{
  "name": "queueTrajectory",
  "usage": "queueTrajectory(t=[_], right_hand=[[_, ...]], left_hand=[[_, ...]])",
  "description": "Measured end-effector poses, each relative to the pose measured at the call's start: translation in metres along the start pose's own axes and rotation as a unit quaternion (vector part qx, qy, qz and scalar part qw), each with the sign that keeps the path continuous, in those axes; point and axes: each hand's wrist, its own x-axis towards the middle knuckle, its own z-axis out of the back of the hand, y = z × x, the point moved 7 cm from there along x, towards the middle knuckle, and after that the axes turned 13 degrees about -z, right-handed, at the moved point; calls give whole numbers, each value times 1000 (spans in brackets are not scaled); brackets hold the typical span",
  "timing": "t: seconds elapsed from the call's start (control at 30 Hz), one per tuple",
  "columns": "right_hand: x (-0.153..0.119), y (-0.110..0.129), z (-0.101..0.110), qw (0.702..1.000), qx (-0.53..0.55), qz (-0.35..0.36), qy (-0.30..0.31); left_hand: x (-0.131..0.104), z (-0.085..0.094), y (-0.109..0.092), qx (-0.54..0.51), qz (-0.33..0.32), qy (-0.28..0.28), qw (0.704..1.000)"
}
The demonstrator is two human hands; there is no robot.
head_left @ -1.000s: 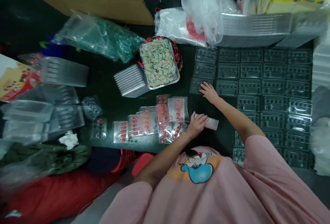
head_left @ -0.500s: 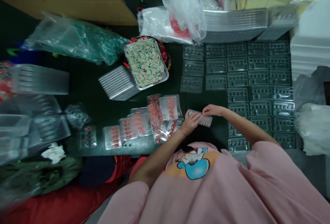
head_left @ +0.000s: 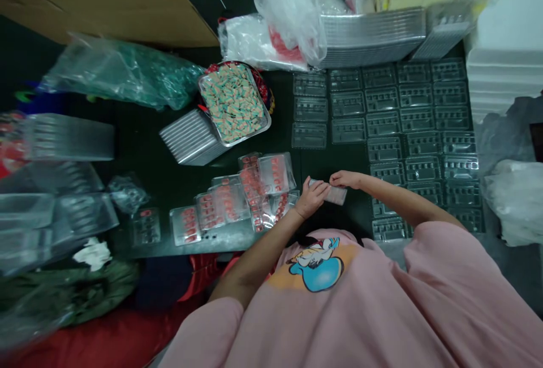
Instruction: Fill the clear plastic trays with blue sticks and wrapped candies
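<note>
Close to my body, my left hand is closed on the left end of a small clear plastic tray. My right hand pinches at the tray's far edge, its fingertips pressed together; anything tiny between them is too small to make out. Just left of my left hand lie overlapping clear packs with red pieces, the top one being a flat pack. Rows of clear empty trays cover the table to the right of my hands.
A metal tray heaped with small green-and-peach pieces stands beyond, beside stacked clear trays. Taller tray stacks and plastic bags line the back. Far left are a green-filled bag, more clear plastic and crumpled tissue.
The view has shifted slightly, so most things sit a little farther left in it. Both hands stay at the same small tray with almost the same grip.
</note>
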Motion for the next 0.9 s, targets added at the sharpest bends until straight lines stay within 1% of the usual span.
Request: queueTrajectory(t=[0.07,0.1,0.2,0.27,0.3,0.37,0.4,0.43,0.47,0.5,0.53,0.57,0.6,0.63,0.67,0.7,0.77,0.83,0.9], right_hand=[[1,0,10,999,6,-2,-32],[1,0,19,998,-5,-4,-63],[-2,3,62,981,-80,-23,-177],[-5,7,91,963,-124,-36,-237],[-7,10,103,956,-135,-39,-258],[-12,14,117,939,-149,-32,-307],[-15,16,118,924,-171,-19,-342],[-19,18,114,904,-208,1,-374],[-22,20,104,880,-257,26,-399],[-24,20,91,854,-316,54,-409],[-24,18,74,830,-377,82,-402],[-22,14,58,810,-432,104,-382],[-19,8,46,798,-471,117,-359],[-17,3,40,787,-496,124,-344],[-14,-2,40,779,-512,124,-340],[-12,-5,44,774,-518,121,-344],[-10,-7,63,769,-512,112,-366],[-11,-3,80,769,-503,113,-377],[-17,4,87,773,-492,123,-381]], left_hand=[[-1,0,-1,0,4,4,1000],[-2,0,-2,0,6,7,1000],[-5,0,-8,2,6,14,1000],[-6,0,-12,1,5,15,1000],[-6,0,-12,1,7,14,1000],[-5,0,-12,0,16,12,1000],[-4,0,-11,0,21,12,1000],[-3,0,-11,1,24,11,1000],[-2,0,-10,2,25,10,1000],[-2,0,-9,4,25,9,1000],[-1,0,-9,6,24,8,1000],[-1,0,-9,9,22,6,1000],[-1,0,-9,11,20,3,1000],[-1,1,-10,14,20,1,1000],[-1,1,-10,16,21,0,1000],[-2,0,-10,16,23,0,1000],[-2,0,-10,16,32,4,999],[-3,-1,-11,16,40,8,999],[-4,-1,-12,22,46,3,999]])
